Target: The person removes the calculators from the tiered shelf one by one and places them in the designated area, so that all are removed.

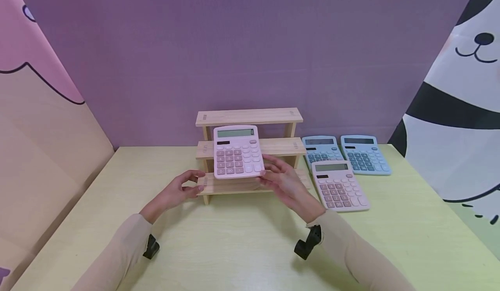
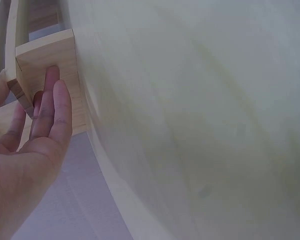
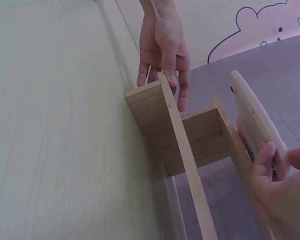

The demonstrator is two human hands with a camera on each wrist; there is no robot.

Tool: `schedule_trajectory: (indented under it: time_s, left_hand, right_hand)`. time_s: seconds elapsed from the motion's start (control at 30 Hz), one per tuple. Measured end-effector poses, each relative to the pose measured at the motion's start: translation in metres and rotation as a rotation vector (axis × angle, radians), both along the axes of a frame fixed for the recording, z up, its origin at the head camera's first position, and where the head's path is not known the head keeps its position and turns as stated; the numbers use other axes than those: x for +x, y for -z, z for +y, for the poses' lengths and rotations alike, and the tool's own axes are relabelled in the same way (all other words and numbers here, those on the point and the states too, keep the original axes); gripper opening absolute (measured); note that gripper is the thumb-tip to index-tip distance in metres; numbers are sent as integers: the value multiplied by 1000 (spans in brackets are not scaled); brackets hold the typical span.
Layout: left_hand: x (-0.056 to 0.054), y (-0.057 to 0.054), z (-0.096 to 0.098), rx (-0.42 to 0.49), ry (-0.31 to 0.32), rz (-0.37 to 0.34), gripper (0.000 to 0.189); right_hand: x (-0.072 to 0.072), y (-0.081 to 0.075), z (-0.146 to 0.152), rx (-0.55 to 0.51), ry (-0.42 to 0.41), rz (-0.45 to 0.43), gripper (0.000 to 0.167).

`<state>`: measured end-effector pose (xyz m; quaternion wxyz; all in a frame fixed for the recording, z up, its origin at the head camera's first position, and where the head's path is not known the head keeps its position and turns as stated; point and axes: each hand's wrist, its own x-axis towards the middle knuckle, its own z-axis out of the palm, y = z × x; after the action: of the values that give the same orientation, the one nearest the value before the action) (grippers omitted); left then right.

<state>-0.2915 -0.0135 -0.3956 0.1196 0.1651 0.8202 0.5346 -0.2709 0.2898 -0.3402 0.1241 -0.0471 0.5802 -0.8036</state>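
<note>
A pink calculator (image 1: 234, 152) tilts in front of the three-tier wooden stand (image 1: 250, 116), with its screen and keys facing the head camera. My right hand (image 1: 288, 189) pinches it by its lower right corner; the right wrist view shows the calculator (image 3: 255, 120) edge-on, between thumb and fingers. At the stand's left side, my left hand (image 1: 173, 193) grips the end of the lowest step. In the left wrist view the fingers of the left hand (image 2: 37, 145) reach beneath that step (image 2: 19, 87), near its side support.
To the stand's right, a second pink calculator (image 1: 340, 186) lies on the table (image 1: 234, 256). Behind it are two blue calculators (image 1: 322, 150) (image 1: 365, 156), one partly covered by the pink one. A purple backdrop (image 1: 250, 43) rises behind the table.
</note>
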Motion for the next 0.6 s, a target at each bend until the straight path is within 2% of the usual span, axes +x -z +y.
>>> schedule_trajectory:
  time_s: [0.37,0.6]
  left_hand:
    - [0,1,0,6,6,8,47]
    - [0,1,-2,25,31,15,48]
  right_hand:
    - [3,-1,19,15,-17,44,54]
    - [4,-2,34,43,4,57,54]
